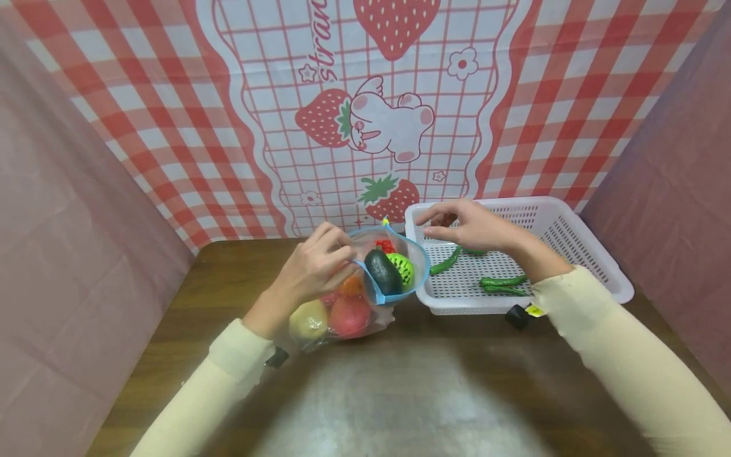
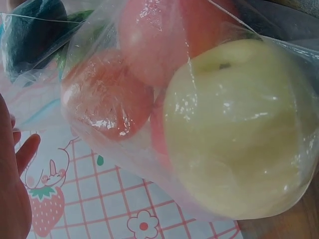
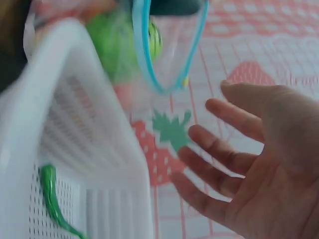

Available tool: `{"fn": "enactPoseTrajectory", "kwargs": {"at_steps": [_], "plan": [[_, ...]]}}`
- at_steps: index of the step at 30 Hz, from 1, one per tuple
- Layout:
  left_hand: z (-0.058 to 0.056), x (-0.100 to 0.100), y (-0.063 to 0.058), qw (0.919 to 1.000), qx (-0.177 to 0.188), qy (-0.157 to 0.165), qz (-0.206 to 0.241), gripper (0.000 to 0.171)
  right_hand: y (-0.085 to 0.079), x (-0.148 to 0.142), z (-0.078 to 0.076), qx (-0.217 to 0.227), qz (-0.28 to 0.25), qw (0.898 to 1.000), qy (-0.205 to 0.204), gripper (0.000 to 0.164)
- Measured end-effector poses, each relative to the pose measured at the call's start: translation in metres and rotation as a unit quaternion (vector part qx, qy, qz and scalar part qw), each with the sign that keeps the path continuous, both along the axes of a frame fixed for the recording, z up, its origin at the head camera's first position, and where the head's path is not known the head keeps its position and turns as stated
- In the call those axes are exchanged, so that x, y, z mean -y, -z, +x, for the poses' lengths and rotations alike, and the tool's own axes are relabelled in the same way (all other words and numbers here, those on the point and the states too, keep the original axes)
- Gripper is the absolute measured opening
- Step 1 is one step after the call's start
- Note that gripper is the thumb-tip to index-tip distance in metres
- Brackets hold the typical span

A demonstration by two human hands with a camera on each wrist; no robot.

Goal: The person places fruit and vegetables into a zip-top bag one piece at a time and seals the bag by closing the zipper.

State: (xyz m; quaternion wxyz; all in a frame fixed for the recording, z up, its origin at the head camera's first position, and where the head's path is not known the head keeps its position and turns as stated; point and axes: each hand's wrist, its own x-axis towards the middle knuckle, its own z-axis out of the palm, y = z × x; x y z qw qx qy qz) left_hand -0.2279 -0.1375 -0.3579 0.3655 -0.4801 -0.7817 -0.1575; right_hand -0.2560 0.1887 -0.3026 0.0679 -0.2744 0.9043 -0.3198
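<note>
My left hand [image 1: 316, 263] pinches the blue zip edge [image 1: 428, 266] of a clear plastic bag, holding its mouth up. Near the opening lie a dark green avocado-like piece [image 1: 384, 273], a bright green speckled piece [image 1: 403, 270] and a small red piece [image 1: 384, 246]. Deeper in the bag are a yellow-green apple-like fruit [image 2: 239, 129], a pinkish-red round fruit [image 1: 349, 316] and an orange round one [image 2: 107, 94]. Over the near-left corner of a white basket [image 1: 619, 293], my right hand [image 1: 471, 225] hovers with loosely spread fingers and nothing in them.
Several green chili peppers [image 1: 502, 281] lie on the basket's slotted floor, one pepper [image 1: 445, 261] along its left side. Bag and basket stand side by side on a brown wooden table [image 1: 400, 393]. Behind hangs a red-and-white strawberry cloth [image 1: 394, 120]; pink curtains [image 1: 68, 254] flank both sides.
</note>
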Motion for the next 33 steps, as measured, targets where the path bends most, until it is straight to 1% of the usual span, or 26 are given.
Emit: {"fn": "enactPoseTrajectory", "kwargs": {"at_steps": [3, 7, 9, 15, 19, 24, 29, 33], "plan": [[0.0, 0.0, 0.0, 1.0, -0.005, 0.002, -0.001, 0.012, 0.0, -0.013, -0.01, 0.024, 0.011, 0.999, 0.026, 0.037], [0.0, 0.001, 0.0, 0.9999, -0.013, 0.005, -0.003, 0.012, 0.003, -0.026, -0.026, 0.082, 0.014, 0.995, 0.052, 0.042], [-0.001, 0.001, 0.0, 0.9999, -0.014, 0.005, -0.002, 0.012, 0.007, -0.031, -0.032, 0.102, 0.025, 0.992, 0.064, 0.045], [0.0, 0.001, 0.0, 0.9999, -0.01, 0.003, -0.006, 0.013, 0.025, -0.044, -0.05, 0.147, 0.077, 0.98, 0.107, 0.051], [0.0, 0.002, 0.001, 0.9999, -0.006, -0.002, -0.008, 0.012, 0.042, -0.055, -0.06, 0.154, 0.103, 0.975, 0.124, 0.056], [0.0, 0.002, 0.0, 0.9999, -0.01, -0.001, -0.009, 0.011, 0.058, -0.065, -0.067, 0.173, 0.113, 0.97, 0.131, 0.055], [0.0, 0.002, 0.001, 0.9999, -0.015, 0.003, -0.007, 0.01, 0.066, -0.07, -0.069, 0.209, 0.118, 0.961, 0.134, 0.055], [-0.001, 0.003, 0.002, 0.9998, -0.017, 0.002, -0.007, 0.01, 0.072, -0.073, -0.07, 0.247, 0.113, 0.952, 0.141, 0.054]]}}
